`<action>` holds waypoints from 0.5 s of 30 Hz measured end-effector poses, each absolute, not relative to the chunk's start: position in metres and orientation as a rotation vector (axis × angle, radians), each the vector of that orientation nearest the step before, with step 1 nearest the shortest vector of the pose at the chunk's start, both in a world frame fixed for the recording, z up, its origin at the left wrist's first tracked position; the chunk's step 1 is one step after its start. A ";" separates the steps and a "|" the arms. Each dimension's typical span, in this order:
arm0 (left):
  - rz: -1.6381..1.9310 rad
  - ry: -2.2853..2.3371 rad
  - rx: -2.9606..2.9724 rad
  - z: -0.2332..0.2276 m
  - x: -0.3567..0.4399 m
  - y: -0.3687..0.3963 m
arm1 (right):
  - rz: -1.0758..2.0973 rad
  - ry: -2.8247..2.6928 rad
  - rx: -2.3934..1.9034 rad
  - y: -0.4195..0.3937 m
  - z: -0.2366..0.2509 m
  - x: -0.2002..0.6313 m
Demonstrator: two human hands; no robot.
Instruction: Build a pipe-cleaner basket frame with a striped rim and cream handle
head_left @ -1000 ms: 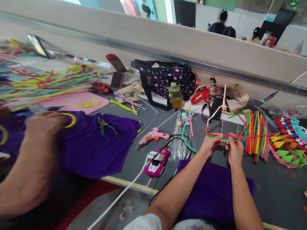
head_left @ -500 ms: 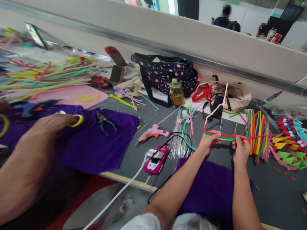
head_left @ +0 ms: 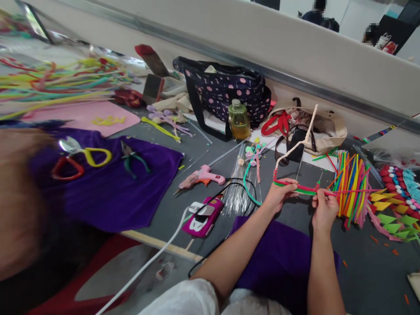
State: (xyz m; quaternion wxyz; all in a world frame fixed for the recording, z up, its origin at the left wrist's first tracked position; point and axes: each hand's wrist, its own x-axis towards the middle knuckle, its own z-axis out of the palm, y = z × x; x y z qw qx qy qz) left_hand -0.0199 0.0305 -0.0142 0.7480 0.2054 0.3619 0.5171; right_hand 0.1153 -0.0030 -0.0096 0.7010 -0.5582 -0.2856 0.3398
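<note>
My left hand [head_left: 278, 194] pinches one end of a bundle of pink, red and green pipe cleaners [head_left: 302, 190]. From that end a pale twisted pipe cleaner stem [head_left: 290, 151] rises and forks at the top. My right hand [head_left: 324, 209] is closed on the bundle farther right, beside a thin wire with a small red and green wrapped part [head_left: 318, 183]. One long pink strand runs on past it to the right. Below my hands lies a folded purple cloth [head_left: 275, 253].
Left of my arms are a pink glue gun [head_left: 200, 178], a purple toy-car-shaped power strip [head_left: 203, 216] and clear glue sticks [head_left: 236, 192]. A co-worker's blurred arm [head_left: 19, 197] is near scissors [head_left: 96, 156] and pliers [head_left: 134, 159]. A bottle [head_left: 239, 119] and bag [head_left: 223, 87] stand behind.
The co-worker's hand has let go of the yellow-handled scissors and moved left; they now lie on the purple cloth. The view has shifted slightly. My hands keep hold of the pipe cleaners.
</note>
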 end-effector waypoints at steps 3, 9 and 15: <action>1.103 0.738 0.449 -0.012 -0.023 0.030 | 0.805 -0.607 -1.231 -0.003 -0.008 0.116; 0.997 0.518 0.442 -0.006 -0.033 0.030 | 0.856 -0.538 -1.182 -0.005 -0.005 0.116; 0.994 0.419 0.454 -0.008 -0.035 0.029 | 0.900 -0.493 -1.153 -0.005 -0.004 0.116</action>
